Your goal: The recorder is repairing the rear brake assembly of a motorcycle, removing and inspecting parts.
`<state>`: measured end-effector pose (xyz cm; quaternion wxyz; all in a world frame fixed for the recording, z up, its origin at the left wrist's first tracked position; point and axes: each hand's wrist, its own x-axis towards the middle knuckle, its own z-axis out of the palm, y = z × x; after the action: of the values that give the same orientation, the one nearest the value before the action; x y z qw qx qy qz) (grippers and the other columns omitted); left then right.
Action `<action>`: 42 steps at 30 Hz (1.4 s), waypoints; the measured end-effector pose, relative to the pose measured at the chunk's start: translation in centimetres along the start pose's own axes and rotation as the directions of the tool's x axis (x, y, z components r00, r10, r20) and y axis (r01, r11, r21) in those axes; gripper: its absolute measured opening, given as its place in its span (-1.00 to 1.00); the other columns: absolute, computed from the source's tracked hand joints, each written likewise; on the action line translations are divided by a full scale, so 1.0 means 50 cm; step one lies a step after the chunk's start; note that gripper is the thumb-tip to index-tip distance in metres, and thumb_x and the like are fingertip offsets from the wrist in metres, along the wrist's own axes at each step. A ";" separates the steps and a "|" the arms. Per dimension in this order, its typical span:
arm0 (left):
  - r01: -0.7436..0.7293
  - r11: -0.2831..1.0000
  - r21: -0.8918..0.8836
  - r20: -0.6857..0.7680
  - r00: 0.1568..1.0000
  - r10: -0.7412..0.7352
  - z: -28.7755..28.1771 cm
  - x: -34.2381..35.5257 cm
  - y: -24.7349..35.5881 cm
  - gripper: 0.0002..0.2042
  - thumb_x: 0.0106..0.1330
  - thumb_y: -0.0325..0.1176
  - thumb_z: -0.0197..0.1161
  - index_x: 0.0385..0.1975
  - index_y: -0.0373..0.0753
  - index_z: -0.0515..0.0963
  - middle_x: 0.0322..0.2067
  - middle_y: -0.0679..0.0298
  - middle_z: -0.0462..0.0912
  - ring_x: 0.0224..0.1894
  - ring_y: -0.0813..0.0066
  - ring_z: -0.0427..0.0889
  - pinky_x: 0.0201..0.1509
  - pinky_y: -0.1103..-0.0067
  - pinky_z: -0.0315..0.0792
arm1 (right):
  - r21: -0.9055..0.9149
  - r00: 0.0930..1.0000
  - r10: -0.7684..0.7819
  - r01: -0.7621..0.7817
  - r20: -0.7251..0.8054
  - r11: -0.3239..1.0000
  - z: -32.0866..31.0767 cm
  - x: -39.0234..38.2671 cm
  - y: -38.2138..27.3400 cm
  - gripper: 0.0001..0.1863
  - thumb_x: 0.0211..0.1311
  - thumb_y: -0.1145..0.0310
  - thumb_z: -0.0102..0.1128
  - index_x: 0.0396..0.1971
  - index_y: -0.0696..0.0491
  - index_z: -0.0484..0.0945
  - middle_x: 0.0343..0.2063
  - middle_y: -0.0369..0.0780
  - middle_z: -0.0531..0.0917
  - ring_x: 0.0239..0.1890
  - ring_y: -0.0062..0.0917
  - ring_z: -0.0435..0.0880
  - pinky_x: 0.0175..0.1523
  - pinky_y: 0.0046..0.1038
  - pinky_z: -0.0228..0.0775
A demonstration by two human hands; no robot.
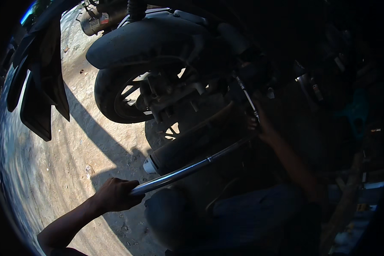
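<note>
My left hand [117, 195] is closed round the end of a long chrome wrench handle [175, 174], which slopes up to the right into shadow. My right hand [260, 123], farther off in the dark, has its fingers curled round the near end of a slim chrome extension bar [246, 94]. That bar points up toward the dark underside of a motorcycle. Where handle and bar meet is too dark to make out. Beyond the handle lies the exhaust muffler [192, 143], with a pale end cap [149, 165]. Above it stands the rear wheel [111, 98].
A dark mudguard [145, 42] covers the wheel's top. Angular dark bodywork [42, 94] hangs at the upper left. A metal canister [94, 23] shows at the top. My bent knee [168, 213] is below the handle. Sunlit, dusty ground [72, 158] spreads to the left; the right side is mostly in shadow.
</note>
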<state>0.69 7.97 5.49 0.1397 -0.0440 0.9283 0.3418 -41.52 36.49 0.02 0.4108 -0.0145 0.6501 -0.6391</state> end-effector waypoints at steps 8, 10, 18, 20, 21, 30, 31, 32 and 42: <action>0.279 0.955 -0.099 0.231 0.940 -0.251 0.010 0.011 0.010 -0.79 0.20 -0.25 0.34 -0.48 -0.29 0.60 -0.60 -0.02 0.64 -0.44 -0.04 0.70 -0.37 0.29 0.57 | -0.033 0.990 0.064 -0.069 -0.128 0.997 -0.004 -0.039 -0.004 -0.41 0.28 -0.31 0.09 -0.47 0.01 0.49 -0.80 -0.50 0.21 -0.79 -0.78 0.17 -0.63 -0.62 0.04; 0.214 0.970 -0.116 0.190 0.963 -0.190 0.030 0.004 -0.009 -0.81 0.19 -0.29 0.34 -0.47 -0.30 0.60 -0.60 -0.02 0.63 -0.47 -0.02 0.69 -0.39 0.31 0.55 | -0.001 0.984 0.059 -0.061 -0.171 0.998 -0.006 -0.041 -0.004 -0.44 0.30 -0.27 0.11 -0.47 0.01 0.49 -0.80 -0.50 0.19 -0.80 -0.79 0.15 -0.65 -0.64 0.01; 0.162 0.985 -0.059 0.112 0.982 -0.154 0.043 -0.008 -0.021 -0.83 0.16 -0.31 0.32 -0.50 -0.29 0.56 -0.65 0.02 0.60 -0.57 0.04 0.68 -0.50 0.30 0.52 | 0.237 0.979 0.159 -0.185 0.128 0.954 -0.019 -0.030 -0.012 -0.50 0.35 -0.16 0.14 -0.63 -0.15 0.30 -0.79 -0.53 0.08 -0.82 -0.84 -0.02 -0.74 -0.71 -0.25; 0.168 0.981 -0.095 0.099 0.982 -0.158 0.041 -0.005 -0.022 -0.83 0.14 -0.33 0.33 -0.52 -0.30 0.55 -0.65 0.01 0.59 -0.58 0.03 0.67 -0.51 0.32 0.51 | 0.227 0.978 0.180 -0.200 0.104 0.953 -0.017 -0.036 -0.016 -0.50 0.35 -0.16 0.14 -0.64 -0.16 0.29 -0.79 -0.53 0.08 -0.82 -0.84 -0.02 -0.74 -0.70 -0.26; 0.165 0.980 -0.114 0.092 0.984 -0.155 0.038 -0.003 -0.022 -0.83 0.12 -0.35 0.33 -0.54 -0.31 0.54 -0.66 0.00 0.57 -0.58 0.03 0.66 -0.51 0.33 0.49 | 0.233 0.979 0.192 -0.204 0.073 0.951 -0.016 -0.036 -0.021 -0.49 0.35 -0.17 0.14 -0.66 -0.17 0.27 -0.79 -0.53 0.07 -0.82 -0.83 -0.02 -0.75 -0.69 -0.27; 0.140 0.990 -0.021 -0.028 0.990 -0.141 0.122 -0.010 -0.060 -0.76 0.14 -0.22 0.39 -0.47 -0.25 0.53 -0.62 0.05 0.61 -0.59 0.02 0.65 -0.54 0.30 0.50 | 0.160 0.986 0.169 -0.167 -0.003 0.973 0.004 -0.033 -0.012 -0.50 0.38 -0.18 0.09 -0.63 -0.18 0.27 -0.79 -0.53 0.08 -0.84 -0.84 -0.02 -0.74 -0.70 -0.29; 0.132 0.991 -0.015 -0.019 0.991 -0.133 0.118 -0.003 -0.057 -0.76 0.14 -0.22 0.39 -0.47 -0.25 0.53 -0.62 0.05 0.61 -0.59 0.02 0.65 -0.54 0.30 0.50 | 0.170 0.986 0.168 -0.164 -0.012 0.972 -0.005 -0.035 -0.015 -0.50 0.38 -0.18 0.09 -0.63 -0.18 0.27 -0.79 -0.53 0.08 -0.84 -0.84 -0.02 -0.74 -0.70 -0.29; 0.112 0.993 -0.027 -0.027 0.993 -0.113 0.117 -0.001 -0.053 -0.77 0.14 -0.23 0.39 -0.48 -0.25 0.53 -0.61 0.05 0.61 -0.58 0.03 0.65 -0.53 0.30 0.51 | 0.174 0.988 0.151 -0.147 -0.010 0.974 -0.014 -0.034 -0.016 -0.50 0.37 -0.17 0.11 -0.64 -0.18 0.26 -0.79 -0.53 0.08 -0.84 -0.84 -0.02 -0.74 -0.70 -0.28; 0.048 0.998 0.035 -0.092 0.995 -0.044 0.133 -0.006 -0.057 -0.82 0.19 -0.28 0.35 -0.46 -0.26 0.55 -0.63 0.01 0.59 -0.54 -0.02 0.66 -0.49 0.28 0.51 | 0.195 0.992 0.113 -0.123 0.063 0.973 -0.042 -0.033 -0.001 -0.49 0.33 -0.19 0.16 -0.63 -0.18 0.24 -0.76 -0.53 0.08 -0.80 -0.82 -0.06 -0.71 -0.69 -0.24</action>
<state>3.00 10.11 -1.04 0.1057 -0.0783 0.9386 0.3190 -41.62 39.09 0.60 0.4642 0.0485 0.5719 -0.6746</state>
